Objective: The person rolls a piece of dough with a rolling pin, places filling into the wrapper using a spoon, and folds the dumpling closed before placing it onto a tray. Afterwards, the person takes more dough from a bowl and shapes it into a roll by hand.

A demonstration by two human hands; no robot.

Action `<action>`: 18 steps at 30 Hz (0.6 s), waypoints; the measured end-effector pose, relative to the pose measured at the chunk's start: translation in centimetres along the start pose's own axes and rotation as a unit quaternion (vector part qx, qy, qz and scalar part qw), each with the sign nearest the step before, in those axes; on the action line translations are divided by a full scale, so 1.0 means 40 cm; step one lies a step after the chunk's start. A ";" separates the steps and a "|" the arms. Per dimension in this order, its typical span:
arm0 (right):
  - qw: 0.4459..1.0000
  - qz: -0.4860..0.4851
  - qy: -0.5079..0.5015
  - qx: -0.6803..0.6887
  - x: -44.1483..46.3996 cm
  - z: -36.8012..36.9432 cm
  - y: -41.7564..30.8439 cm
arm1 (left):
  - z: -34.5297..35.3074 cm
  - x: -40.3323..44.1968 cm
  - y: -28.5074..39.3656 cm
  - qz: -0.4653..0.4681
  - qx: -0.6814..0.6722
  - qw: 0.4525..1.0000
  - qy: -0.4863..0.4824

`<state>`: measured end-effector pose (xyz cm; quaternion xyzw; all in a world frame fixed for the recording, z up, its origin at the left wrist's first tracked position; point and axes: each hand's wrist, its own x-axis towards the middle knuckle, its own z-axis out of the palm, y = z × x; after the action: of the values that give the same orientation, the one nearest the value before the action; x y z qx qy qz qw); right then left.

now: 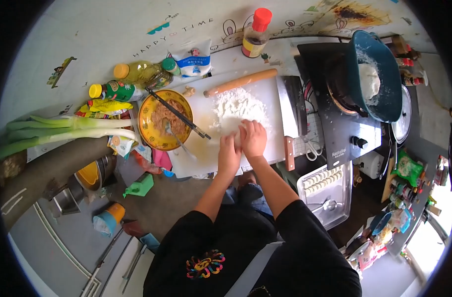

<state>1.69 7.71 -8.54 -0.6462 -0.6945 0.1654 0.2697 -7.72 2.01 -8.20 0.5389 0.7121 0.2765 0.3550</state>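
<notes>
My left hand (230,156) and my right hand (253,140) are side by side at the near edge of a flour heap (240,106) on the white board (199,161). The fingers of both curl together around something small and pale that they mostly hide. Beyond the flour lies a wooden rolling pin (241,82). To the left, a yellow patterned plate (145,121) holds minced filling (169,116), with a spoon in it and dark chopsticks (179,114) across it. A cleaver (291,106) with a wooden handle lies along the board's right side.
A teal bowl (355,74) with floury dough stands on the black stove (330,136). A metal tray (327,213) with rows of dumplings is below it. Bottles, a salt bag (194,62) and leeks (72,129) are at the back and left.
</notes>
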 end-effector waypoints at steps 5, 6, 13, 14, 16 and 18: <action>0.996 0.083 0.025 0.033 0.014 -0.019 -0.014 | 0.051 -0.042 0.007 -0.037 -0.095 0.993 0.053; 0.992 0.108 0.009 0.065 0.002 -0.028 -0.009 | 0.038 -0.031 0.033 -0.050 -0.121 0.990 0.050; 0.986 0.136 -0.008 0.097 -0.035 -0.064 -0.002 | 0.000 0.025 0.024 0.061 -0.016 0.996 -0.058; 0.994 0.083 0.012 0.070 -0.046 -0.048 0.004 | -0.003 0.028 0.025 0.088 0.025 0.993 -0.069; 1.000 0.027 0.004 0.001 -0.027 -0.026 0.011 | -0.018 0.020 0.054 0.023 0.055 0.994 -0.088; 1.000 0.012 0.001 -0.029 0.000 -0.019 0.007 | -0.019 -0.006 0.071 -0.016 0.040 0.997 -0.062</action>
<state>2.37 7.63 -8.10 -0.6622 -0.6910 0.1474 0.2496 -6.67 2.54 -5.49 0.5573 0.7075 0.2084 0.3812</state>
